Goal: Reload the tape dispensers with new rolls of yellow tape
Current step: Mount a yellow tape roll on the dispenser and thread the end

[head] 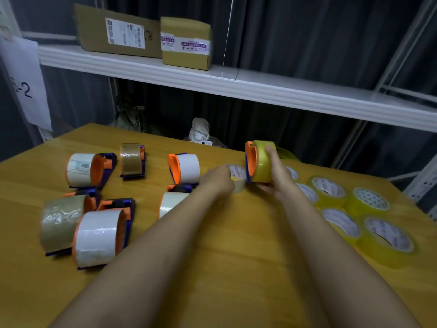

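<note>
— Where's the dispenser [251, 162]?
— Above the table [212, 256], in my right hand [275, 172], fingers curled round its yellow roll [263, 162].
— Your left hand [218, 178]?
— On a pale roll [237, 178] lying just beside it; my grip is hidden.
— Spare rolls [369, 209]?
— Flat at my right. Other dispensers [94, 209] at my left.

A tape dispenser [251, 162] with an orange hub and blue frame stood on edge right of the frame's centre, lifted off the table, a yellow tape roll [264, 162] seated on it. Loose yellow rolls [369, 216] lay flat in a cluster at the right, white cores facing up. At the left and centre lay six other orange-and-blue dispensers [94, 204], four carrying white tape, two brown. A pale, nearly spent roll [238, 179] lay at centre.
</note>
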A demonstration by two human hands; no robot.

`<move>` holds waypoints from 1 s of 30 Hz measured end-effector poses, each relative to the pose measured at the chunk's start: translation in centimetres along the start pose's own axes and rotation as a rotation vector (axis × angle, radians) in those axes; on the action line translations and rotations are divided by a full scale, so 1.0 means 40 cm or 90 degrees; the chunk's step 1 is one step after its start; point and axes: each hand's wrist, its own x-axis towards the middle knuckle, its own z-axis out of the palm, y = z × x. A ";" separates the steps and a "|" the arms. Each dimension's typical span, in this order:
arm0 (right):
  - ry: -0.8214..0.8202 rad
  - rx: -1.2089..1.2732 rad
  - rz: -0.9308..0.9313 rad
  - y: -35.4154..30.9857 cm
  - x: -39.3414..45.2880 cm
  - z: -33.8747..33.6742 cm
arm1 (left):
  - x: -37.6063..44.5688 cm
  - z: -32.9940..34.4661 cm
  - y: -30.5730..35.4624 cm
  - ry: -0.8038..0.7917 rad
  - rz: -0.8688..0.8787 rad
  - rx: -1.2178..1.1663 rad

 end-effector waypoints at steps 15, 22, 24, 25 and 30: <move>0.021 -0.121 0.039 0.034 0.073 0.017 | 0.098 0.048 0.002 0.046 -0.070 0.283; 0.057 -0.299 0.049 0.032 0.077 0.048 | 0.087 0.052 0.003 0.052 -0.061 0.302; 0.068 -0.374 0.026 0.031 0.073 0.047 | 0.085 0.049 0.005 0.049 -0.060 0.301; 0.073 -0.414 0.010 0.028 0.072 0.044 | 0.084 0.047 0.007 0.048 -0.056 0.300; 0.097 -0.577 -0.060 0.015 0.071 0.017 | 0.067 0.007 0.020 0.088 -0.012 0.304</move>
